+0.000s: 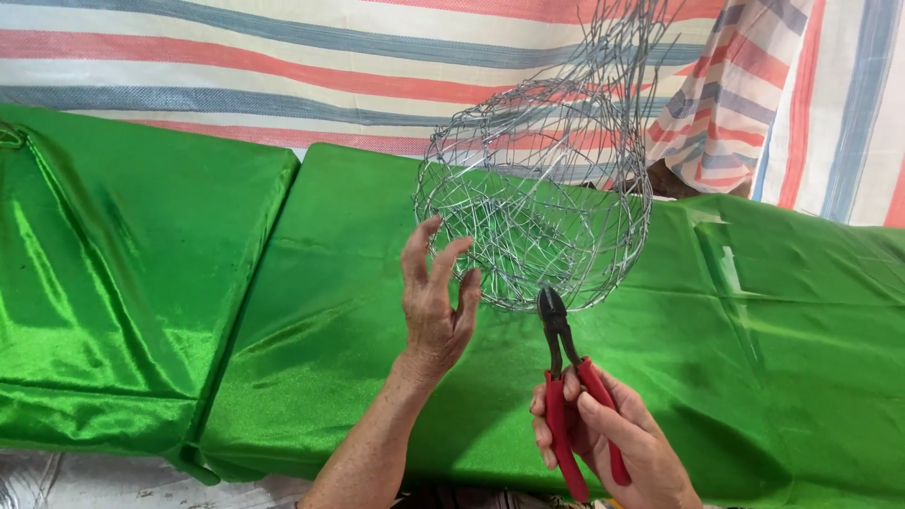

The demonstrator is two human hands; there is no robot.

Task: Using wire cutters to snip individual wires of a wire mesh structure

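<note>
The wire mesh basket (537, 203) is the landmark here: a rounded cage of thin grey wire, standing up off the green satin cloth (311, 311) with a narrower neck of loose wire ends rising from its top toward the upper edge of the view. Behind the basket hangs a striped tarpaulin (283, 66) in red, blue and white.

The left hand (436, 306) sits at the lower left side of the basket, fingers spread and half curled. The fingertips lie just against the outer wires or a hair off them; contact cannot be settled from this view, and nothing is clasped in it. It reads as a steadying hand, not a holding one.

The right hand (603, 429) is below the basket, closed around the 2 red handles of the cutting pliers (564, 377). The dark head of the pliers points up and meets the bottom rim of the basket. Whether a strand sits between the blades is too fine to tell.

By my judgement the step in hand is trimming or nipping a wire at the underside of the basket. The next move calls for the blades to sit squarely on 1 strand only, for a firm squeeze of the handles, and for the left hand to brace the mesh so the light cage does not twist or roll away from the cut.
</note>
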